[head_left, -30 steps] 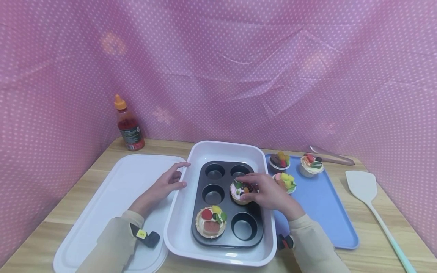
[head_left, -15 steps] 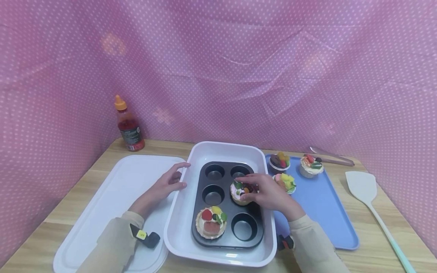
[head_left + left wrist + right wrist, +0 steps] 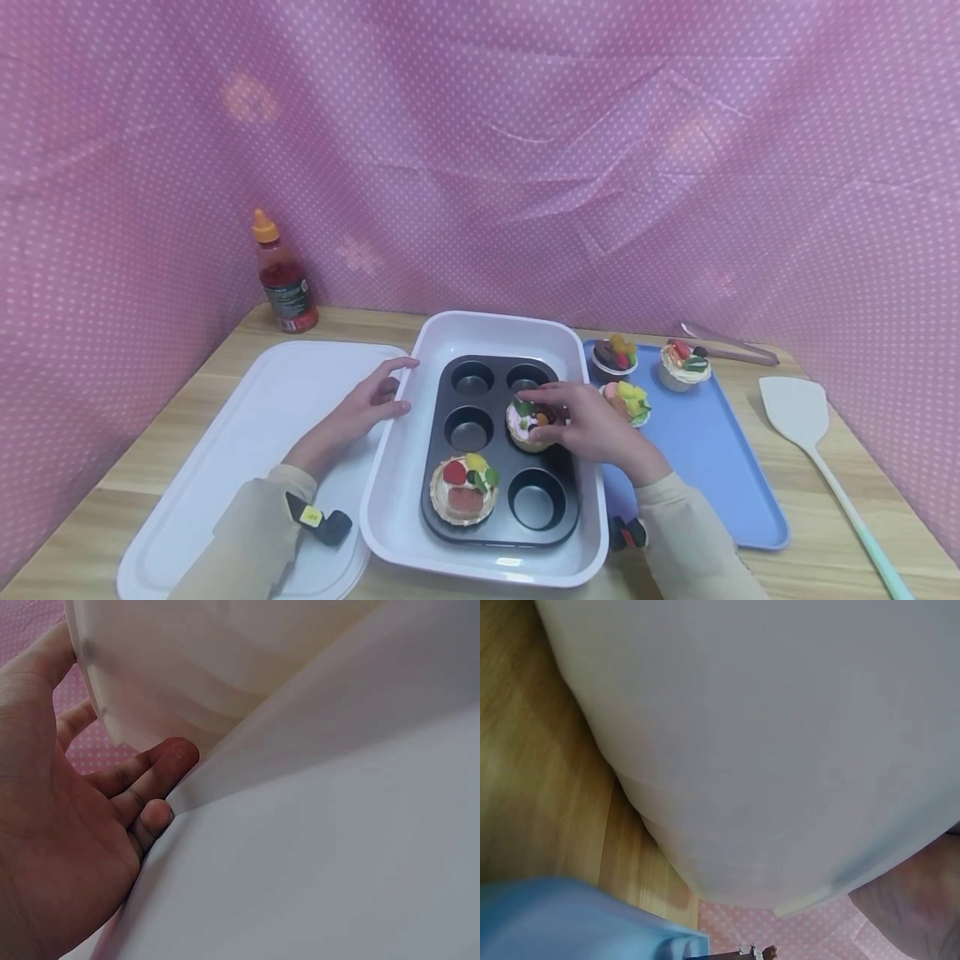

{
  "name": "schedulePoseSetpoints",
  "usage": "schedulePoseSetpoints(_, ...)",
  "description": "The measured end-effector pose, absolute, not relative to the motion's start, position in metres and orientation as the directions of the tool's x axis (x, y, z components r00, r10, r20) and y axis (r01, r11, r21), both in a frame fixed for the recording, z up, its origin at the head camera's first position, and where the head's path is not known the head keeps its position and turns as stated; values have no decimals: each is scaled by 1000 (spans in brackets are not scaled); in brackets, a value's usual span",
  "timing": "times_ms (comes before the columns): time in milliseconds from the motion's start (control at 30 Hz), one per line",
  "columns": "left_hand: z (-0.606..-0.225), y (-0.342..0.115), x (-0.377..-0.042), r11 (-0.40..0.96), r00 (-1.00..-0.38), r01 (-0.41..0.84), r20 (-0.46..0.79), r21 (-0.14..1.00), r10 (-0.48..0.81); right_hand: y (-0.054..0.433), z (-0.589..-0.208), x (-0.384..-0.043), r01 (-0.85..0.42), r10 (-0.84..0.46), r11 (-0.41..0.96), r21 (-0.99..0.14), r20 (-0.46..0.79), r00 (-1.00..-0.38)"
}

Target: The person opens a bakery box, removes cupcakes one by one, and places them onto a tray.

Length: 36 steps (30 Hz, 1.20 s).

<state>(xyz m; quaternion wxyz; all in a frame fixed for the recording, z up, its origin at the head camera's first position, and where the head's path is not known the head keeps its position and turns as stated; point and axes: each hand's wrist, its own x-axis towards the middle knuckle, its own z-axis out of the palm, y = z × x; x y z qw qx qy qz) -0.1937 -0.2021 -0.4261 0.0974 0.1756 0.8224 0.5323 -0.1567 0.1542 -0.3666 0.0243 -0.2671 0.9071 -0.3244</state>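
My right hand (image 3: 600, 421) holds a fruit-topped cupcake (image 3: 521, 429) between thumb and fingers, at the middle right cup of a dark muffin tin (image 3: 500, 521). The hand covers part of the cupcake. The tin lies inside a deep white tray (image 3: 487, 573). A larger fruit cupcake (image 3: 465, 492) sits at the tin's near left cup. My left hand (image 3: 363, 408) touches the tray's left side with its fingertips, thumb and forefinger spread apart. In the left wrist view, the left hand's fingers (image 3: 176, 761) rest against the outside of the white tray wall (image 3: 315, 847).
A blue tray (image 3: 701, 467) on the right bears several cupcakes (image 3: 684, 367). Metal tongs (image 3: 731, 343) and a pale spatula (image 3: 798, 412) lie beyond it. On the left are a white lid-like board (image 3: 225, 458) and a red sauce bottle (image 3: 285, 283).
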Motion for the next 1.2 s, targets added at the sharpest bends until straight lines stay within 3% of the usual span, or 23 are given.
schedulePoseSetpoints(1200, -425, -201, -192, 395, -930, 169, 13, 903, 367, 163, -357, -158, -495, -511, 582, -645, 184, -840)
